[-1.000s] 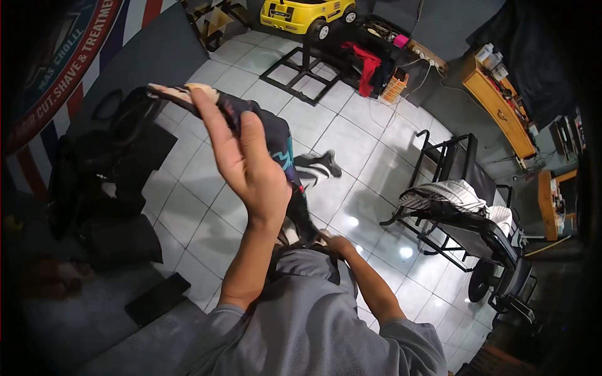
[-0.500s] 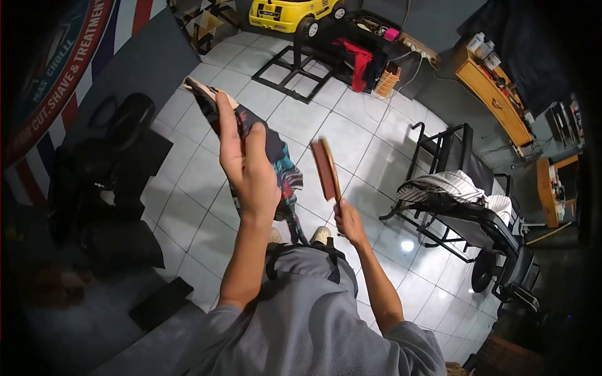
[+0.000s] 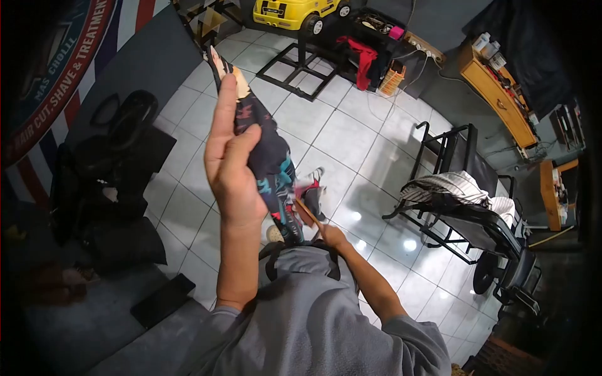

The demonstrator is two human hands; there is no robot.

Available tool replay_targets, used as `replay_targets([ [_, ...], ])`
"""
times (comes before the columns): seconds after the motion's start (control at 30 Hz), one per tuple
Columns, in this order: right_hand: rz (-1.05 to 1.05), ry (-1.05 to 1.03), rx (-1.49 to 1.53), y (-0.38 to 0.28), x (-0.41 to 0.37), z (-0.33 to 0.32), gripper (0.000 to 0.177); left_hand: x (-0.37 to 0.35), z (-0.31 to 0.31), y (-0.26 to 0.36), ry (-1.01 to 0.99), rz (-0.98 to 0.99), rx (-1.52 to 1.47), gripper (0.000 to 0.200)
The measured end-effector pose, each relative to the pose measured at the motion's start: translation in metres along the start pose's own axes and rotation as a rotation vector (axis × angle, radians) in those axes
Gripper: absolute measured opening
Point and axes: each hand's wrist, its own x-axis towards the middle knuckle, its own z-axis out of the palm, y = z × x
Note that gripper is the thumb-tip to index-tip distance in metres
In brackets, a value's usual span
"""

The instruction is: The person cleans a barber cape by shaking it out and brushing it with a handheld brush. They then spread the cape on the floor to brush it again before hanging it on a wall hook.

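A dark cloth with a colourful print (image 3: 266, 147) hangs from my left hand (image 3: 235, 160), raised at the centre left. The thumb and fingers of that hand are pressed on the cloth near its upper end. Lower down, my right hand (image 3: 333, 237) is closed round the handle of a wooden brush (image 3: 306, 214). The brush lies against or just beside the lower part of the cloth, its bristles partly hidden and blurred. Part of the cloth swings out to the right above the brush.
A black folding chair (image 3: 461, 207) with a striped cloth (image 3: 448, 186) stands at the right. Wooden shelves (image 3: 498, 100) hang at the upper right. A black metal frame (image 3: 301, 72) and a yellow toy car (image 3: 291, 14) are at the top, dark seats (image 3: 122, 232) at the left.
My right hand has brought the brush left and down to the cloth. My left hand has shifted slightly left, and the cloth's upper end is higher. The cloth's lower part has swung out.
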Motion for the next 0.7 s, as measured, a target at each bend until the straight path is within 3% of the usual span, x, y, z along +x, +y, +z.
replay_targets([
  [0.07,0.312,-0.32,0.166,0.042,-0.023,0.052,0.036,0.003,-0.008,0.003,0.009,0.016,0.02,0.058],
  [0.13,0.629,-0.419,0.323,0.035,-0.064,0.022,0.034,0.006,-0.01,0.001,0.011,0.021,0.03,0.058],
  [0.23,0.675,-0.186,0.211,0.059,-0.081,0.06,0.038,0.005,-0.012,-0.008,-0.02,-0.014,0.034,0.059],
  [0.33,0.622,0.055,0.291,0.072,-0.07,0.048,0.044,0.003,-0.014,-0.02,-0.104,-0.074,0.074,0.06],
  [0.4,0.565,0.332,0.34,0.069,-0.052,0.018,0.053,-0.003,-0.008,-0.027,-0.149,-0.164,0.007,0.061],
  [0.47,0.38,0.744,0.655,0.033,-0.046,-0.053,0.055,-0.008,-0.004,-0.035,-0.22,-0.251,0.012,0.06],
  [0.53,0.162,0.741,1.278,-0.033,-0.066,-0.154,0.051,-0.012,0.0,-0.049,-0.315,-0.192,0.095,0.059],
  [0.6,-0.082,0.796,1.606,-0.088,-0.093,-0.222,0.043,-0.018,0.008,-0.048,-0.407,-0.212,0.136,0.063],
  [0.7,-0.23,0.935,1.351,-0.132,-0.1,-0.253,0.037,-0.022,0.019,-0.048,-0.533,-0.128,0.174,0.067],
])
